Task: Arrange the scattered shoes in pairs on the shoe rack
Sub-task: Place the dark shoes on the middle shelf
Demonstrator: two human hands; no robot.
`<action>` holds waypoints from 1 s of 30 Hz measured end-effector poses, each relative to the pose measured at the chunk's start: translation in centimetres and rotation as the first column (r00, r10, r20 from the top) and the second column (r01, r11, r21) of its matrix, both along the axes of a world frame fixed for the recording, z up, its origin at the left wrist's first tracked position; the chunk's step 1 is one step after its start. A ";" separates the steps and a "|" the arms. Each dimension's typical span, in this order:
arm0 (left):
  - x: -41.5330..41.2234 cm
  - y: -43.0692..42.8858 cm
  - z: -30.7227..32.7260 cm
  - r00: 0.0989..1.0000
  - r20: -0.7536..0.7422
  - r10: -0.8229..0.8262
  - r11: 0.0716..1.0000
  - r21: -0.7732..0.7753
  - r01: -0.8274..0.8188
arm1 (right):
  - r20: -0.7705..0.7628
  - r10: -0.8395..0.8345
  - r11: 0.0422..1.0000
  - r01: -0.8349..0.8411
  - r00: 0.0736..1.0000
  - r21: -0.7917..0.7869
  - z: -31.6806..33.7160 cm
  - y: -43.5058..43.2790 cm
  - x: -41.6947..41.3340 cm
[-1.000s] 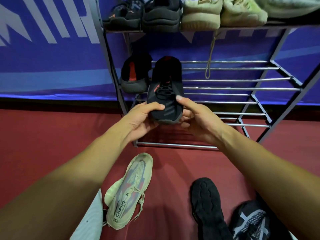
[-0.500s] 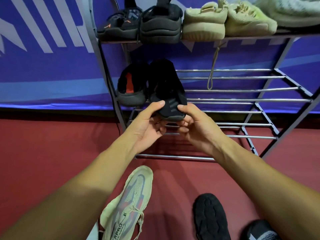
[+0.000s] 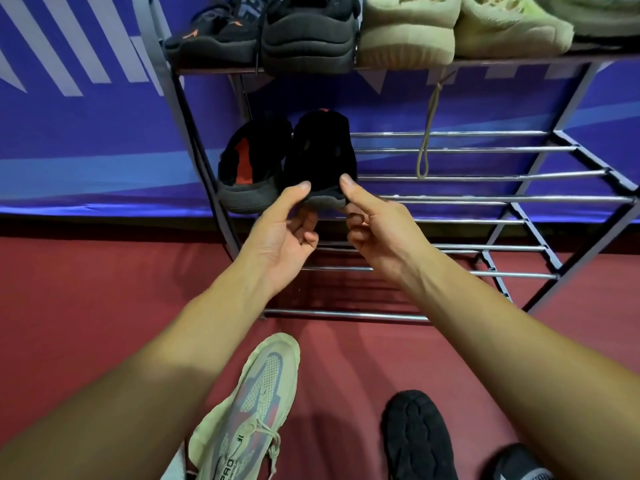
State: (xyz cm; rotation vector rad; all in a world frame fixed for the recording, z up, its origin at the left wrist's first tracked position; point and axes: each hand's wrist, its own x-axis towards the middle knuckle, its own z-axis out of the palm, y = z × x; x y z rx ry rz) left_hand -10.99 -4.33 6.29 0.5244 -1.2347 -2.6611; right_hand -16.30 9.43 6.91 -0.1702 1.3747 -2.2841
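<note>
sitting on the middle tier of the shoe rack (image 3: 512, 199) now: the black shoe (image 3: 320, 157), heel end toward the camera, just right of its mate (image 3: 247, 174), the black shoe with the red lining. the two are touching or nearly so, cannot tell which. a second ago the shoe was out in front of the rack, toe toward the camera, laces showing; half a second ago it was partway in. now it's pushed back level with its mate.

left hand (image 3: 285, 233) has its thumb on the left edge of the sole at the heel, other fingers curled under, narrow pinch. right hand (image 3: 375, 226) mirrors it on the right edge, thumb up against the shoe, fingers folded below. both look like light contact on the heel; cannot tell if they bear any weight. earlier both hands were wrapped further around the shoe body.

top tier: two dark shoes (image 3: 263, 36) at left, then a pair of pale tan shoes (image 3: 460, 32), a tan lace (image 3: 427, 133) hanging down through the shelf.

floor (image 3: 86, 306), red: pale green sneaker (image 3: 251, 407) between the forearms, a black shoe sole-up (image 3: 417, 438) to its right, a grey-black shoe (image 3: 523, 465) at the bottom edge, mostly cut off. camera has tilted up a bit since the earlier frames, the floor shoes sit lower in view.
</note>
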 end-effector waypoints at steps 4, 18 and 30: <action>-0.2 0.2 -0.1 0.999 0.002 0.046 0.999 -0.022 -0.046 | -0.046 -0.030 0.993 0.035 0.999 0.116 -0.1 -0.1 -0.3; 1.6 1.2 -0.5 0.995 0.094 0.022 0.988 -0.156 -0.007 | -0.058 -0.012 0.952 0.029 0.998 0.303 -0.7 2.0 1.0; 7.3 5.6 -7.8 0.844 0.504 -0.186 0.758 -0.473 0.450 | 0.000 0.050 0.683 -0.034 0.999 0.729 -9.4 11.2 6.6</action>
